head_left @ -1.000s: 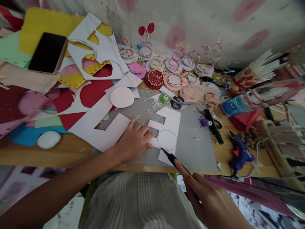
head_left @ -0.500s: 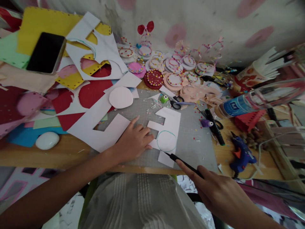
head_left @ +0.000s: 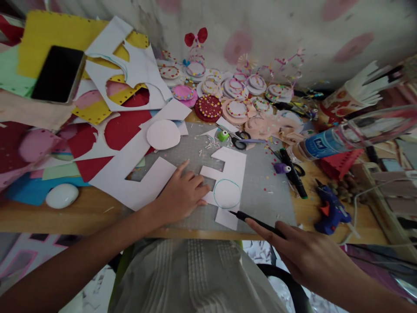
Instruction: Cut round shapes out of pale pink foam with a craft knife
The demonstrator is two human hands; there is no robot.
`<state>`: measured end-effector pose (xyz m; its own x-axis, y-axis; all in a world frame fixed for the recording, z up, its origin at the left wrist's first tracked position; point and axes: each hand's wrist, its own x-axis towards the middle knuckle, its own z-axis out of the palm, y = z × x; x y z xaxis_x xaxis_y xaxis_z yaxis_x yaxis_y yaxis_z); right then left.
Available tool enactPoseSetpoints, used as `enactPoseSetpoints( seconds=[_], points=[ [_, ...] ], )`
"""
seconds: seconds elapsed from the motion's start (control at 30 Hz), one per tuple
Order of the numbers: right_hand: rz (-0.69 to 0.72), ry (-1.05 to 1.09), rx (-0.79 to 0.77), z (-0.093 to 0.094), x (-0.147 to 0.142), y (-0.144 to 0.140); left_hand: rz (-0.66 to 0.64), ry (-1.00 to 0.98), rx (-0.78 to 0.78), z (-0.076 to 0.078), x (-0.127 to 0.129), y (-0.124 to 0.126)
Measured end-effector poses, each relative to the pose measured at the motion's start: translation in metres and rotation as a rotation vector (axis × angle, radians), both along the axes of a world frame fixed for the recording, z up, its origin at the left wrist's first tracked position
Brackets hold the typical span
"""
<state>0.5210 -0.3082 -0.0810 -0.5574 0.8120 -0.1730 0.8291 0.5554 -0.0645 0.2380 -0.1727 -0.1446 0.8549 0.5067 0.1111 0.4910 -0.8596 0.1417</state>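
My left hand (head_left: pixel 182 194) lies flat on the grey cutting mat (head_left: pixel 267 204), pressing the left edge of a white card piece (head_left: pixel 233 165) that carries a green-outlined circle (head_left: pixel 227 194). My right hand (head_left: pixel 309 254) grips a thin black pen-like tool (head_left: pixel 252 219), its tip touching the card just below and right of the circle. A larger white card offcut (head_left: pixel 130 174) lies under my left wrist, with a cut white disc (head_left: pixel 163 134) beyond it.
A phone (head_left: pixel 57 74) rests on yellow, red and white paper scraps at left. Decorated round pieces (head_left: pixel 228 95) line the wall. Scissors (head_left: pixel 241 140), a black marker (head_left: pixel 293 174), a blue glue gun (head_left: pixel 330 208) and a lying water bottle (head_left: pixel 325 143) sit at right. A white oval object (head_left: pixel 61 195) lies front left.
My right hand has swung rightward and lowered, so the black tool now lies flatter, its tip shifted slightly right along the circle's lower edge. My left hand has stayed put.
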Motion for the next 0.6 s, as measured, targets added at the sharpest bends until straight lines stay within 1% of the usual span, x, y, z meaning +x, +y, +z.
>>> enactPoseSetpoints(
  seconds=[0.07,0.13,0.23,0.33,0.4,0.47,0.6],
  points=[
    [-0.017,0.046,-0.037,0.006,0.003,0.001,0.011,-0.014,-0.007,-0.001,-0.001,0.000],
    [-0.078,0.108,-0.068,0.014,0.007,-0.001,0.023,-0.031,-0.021,-0.004,-0.002,0.001],
    [-0.236,0.240,-0.058,0.023,0.011,-0.009,0.041,-0.053,-0.043,-0.007,-0.002,0.001],
    [-0.379,0.358,-0.056,0.023,0.007,-0.020,0.034,-0.071,-0.071,-0.003,0.000,0.001],
    [-0.452,0.417,-0.041,0.019,0.002,-0.025,0.020,-0.093,-0.104,0.005,0.001,-0.001],
    [-0.516,0.477,0.003,0.014,-0.004,-0.026,0.009,-0.133,-0.133,0.017,-0.001,-0.003],
    [-0.638,0.588,0.074,0.004,-0.012,-0.021,0.017,-0.224,-0.136,0.043,-0.015,-0.010]
  ],
)
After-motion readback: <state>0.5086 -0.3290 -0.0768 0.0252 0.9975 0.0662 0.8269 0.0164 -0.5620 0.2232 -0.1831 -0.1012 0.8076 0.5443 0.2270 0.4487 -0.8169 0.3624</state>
